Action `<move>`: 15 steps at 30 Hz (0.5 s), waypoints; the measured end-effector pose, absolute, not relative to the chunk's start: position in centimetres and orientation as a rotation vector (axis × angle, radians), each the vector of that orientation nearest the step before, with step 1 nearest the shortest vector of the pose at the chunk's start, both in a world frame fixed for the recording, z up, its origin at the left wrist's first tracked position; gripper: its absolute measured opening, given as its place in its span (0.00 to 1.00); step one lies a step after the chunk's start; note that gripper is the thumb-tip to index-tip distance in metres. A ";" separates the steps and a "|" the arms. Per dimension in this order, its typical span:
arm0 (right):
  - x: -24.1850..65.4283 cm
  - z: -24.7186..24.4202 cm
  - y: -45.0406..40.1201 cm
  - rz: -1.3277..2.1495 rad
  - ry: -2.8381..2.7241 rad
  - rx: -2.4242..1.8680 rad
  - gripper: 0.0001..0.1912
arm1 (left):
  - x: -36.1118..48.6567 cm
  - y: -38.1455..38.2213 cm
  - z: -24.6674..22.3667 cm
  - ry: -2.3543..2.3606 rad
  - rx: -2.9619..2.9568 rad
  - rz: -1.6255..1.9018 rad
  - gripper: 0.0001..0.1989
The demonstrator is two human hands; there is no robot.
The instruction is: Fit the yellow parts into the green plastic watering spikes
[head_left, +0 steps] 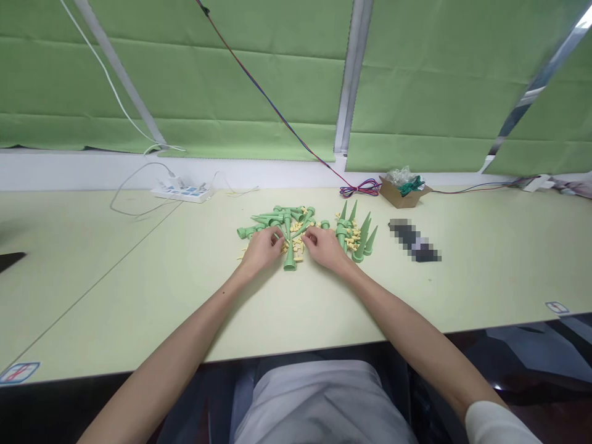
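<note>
A: What takes up the most room?

B: Green blinds (250, 92), right across the top of the frame, above a white ledge (69, 169). Below them a pale table (152, 296) spans the middle, with a seam slanting across its left part

A: And on the table, working down in size?

B: A white power strip (198, 196) at the upper left, below the ledge. Right of centre, a cardboard box (401, 198) with clear plastic and dark green stuff showing at its top; just left of it, a coil of red and blue wire (363, 188). Below the box is a dark object (414, 240), pixelated, so I can't tell what it is

A: Where are the hands?

B: Mid-frame, near each other. The left hand (261, 250) and the right hand (326, 248) both have fingers curled in, thumb and forefinger nearly closed. Whether either pinches a small piece, I can't tell

A: What lies about the fingers?

B: Green spikes (289, 261). One lies in the gap between the hands, flared end toward the bottom of the frame, its narrow end up between the two sets of fingertips. More are heaped just beyond the fingers, and another cluster sits beside the right hand, several tips pointing up the frame

A: And the smallest things?

B: Yellow pieces (298, 246), scattered between the hands right by the fingertips, with others among the spikes in the right-hand cluster
</note>
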State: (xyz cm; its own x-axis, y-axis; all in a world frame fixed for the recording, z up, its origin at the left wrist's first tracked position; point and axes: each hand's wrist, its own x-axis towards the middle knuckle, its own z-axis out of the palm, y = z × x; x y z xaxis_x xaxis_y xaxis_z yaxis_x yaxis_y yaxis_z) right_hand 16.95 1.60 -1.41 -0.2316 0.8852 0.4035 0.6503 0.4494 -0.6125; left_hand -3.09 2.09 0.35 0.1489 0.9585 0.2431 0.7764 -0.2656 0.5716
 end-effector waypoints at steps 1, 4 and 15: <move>16.9 -1.4 1.6 0.411 -1.980 -1.288 0.12 | -3.1 2.1 0.4 1.672 2.133 0.815 0.08; 16.9 -1.4 1.7 0.412 -1.989 -1.301 0.12 | -3.1 2.1 0.5 1.645 2.169 0.792 0.07; 17.1 -1.8 1.9 0.384 -1.992 -1.283 0.08 | -3.5 1.6 1.0 1.667 2.278 0.508 0.05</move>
State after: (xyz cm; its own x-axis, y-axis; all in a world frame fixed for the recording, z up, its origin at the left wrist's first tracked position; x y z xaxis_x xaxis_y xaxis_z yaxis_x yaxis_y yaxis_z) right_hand 17.05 1.87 -1.77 -0.2408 0.8786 0.4123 0.6626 0.4592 -0.5917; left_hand -3.54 1.63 0.96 0.2754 0.9539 0.1191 0.8582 -0.2998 0.4166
